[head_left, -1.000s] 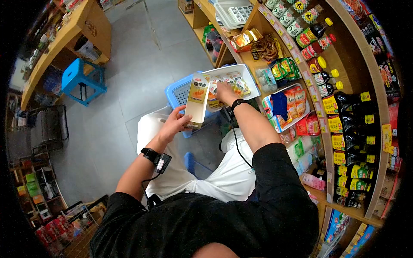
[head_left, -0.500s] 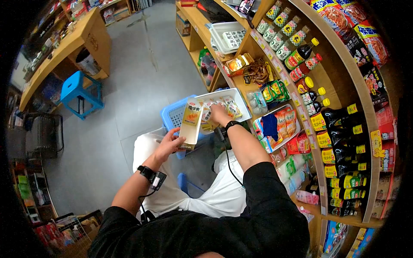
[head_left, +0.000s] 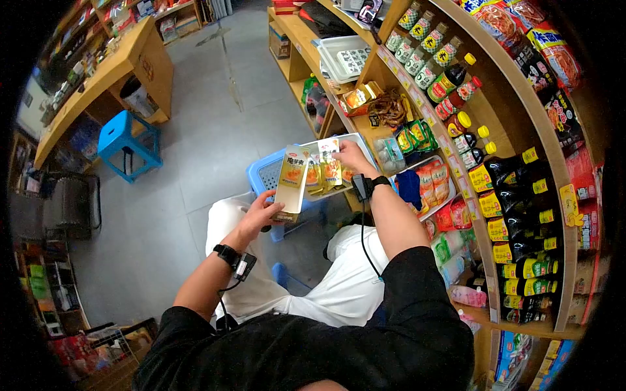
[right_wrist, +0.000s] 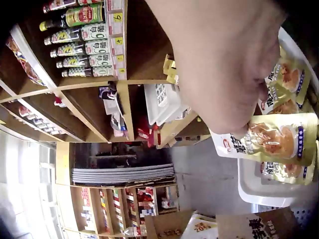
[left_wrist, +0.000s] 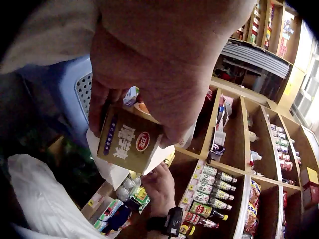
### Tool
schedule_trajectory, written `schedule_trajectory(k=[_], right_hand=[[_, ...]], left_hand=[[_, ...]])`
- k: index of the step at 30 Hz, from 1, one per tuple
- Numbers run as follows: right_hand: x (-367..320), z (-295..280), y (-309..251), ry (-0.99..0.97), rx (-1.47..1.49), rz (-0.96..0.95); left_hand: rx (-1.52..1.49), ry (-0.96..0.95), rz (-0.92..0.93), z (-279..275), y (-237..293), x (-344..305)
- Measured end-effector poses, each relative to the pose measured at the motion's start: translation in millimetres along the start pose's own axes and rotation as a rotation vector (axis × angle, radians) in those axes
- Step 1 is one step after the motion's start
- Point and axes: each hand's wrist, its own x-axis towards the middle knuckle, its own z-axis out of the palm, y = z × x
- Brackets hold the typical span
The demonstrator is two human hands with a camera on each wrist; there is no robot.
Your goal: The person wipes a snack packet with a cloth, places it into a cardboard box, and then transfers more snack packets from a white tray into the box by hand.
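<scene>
My left hand (head_left: 258,214) grips the lower end of a tall gold and white snack box (head_left: 292,174), tilted beside the white tray; the left wrist view shows fingers and thumb round the box's end (left_wrist: 130,140). My right hand (head_left: 355,158) pinches the top of a gold and white snack packet (head_left: 330,171) over the tray. In the right wrist view that packet (right_wrist: 271,139) hangs from the fingertips of the hand (right_wrist: 224,74), with more packets (right_wrist: 291,79) lying in the white tray (right_wrist: 256,191) behind it.
A blue perforated stool (head_left: 264,174) is under the tray. Shelves to the right hold bottles (head_left: 515,176), a tray of orange packets (head_left: 435,182) and green packs (head_left: 417,135). Another blue stool (head_left: 128,144) stands on the floor at left.
My right hand has come up from among the packets in the tray, with one packet pinched and raised. My left hand keeps its grip on the box.
</scene>
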Motion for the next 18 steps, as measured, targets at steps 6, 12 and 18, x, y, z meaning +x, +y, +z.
schedule_trajectory(k=[6, 12, 18], right_hand=[[-15, -21, -34, 0.131, 0.071, 0.050], [-25, -15, -50, 0.224, 0.484, 0.073], [-23, -16, -53, 0.286, 0.649, 0.012]], left_hand=[[0.014, -0.006, -0.015, 5, 8, -5], [0.021, 0.010, -0.002, 7, 6, -3], [0.029, -0.002, -0.018, 10, 11, -7]])
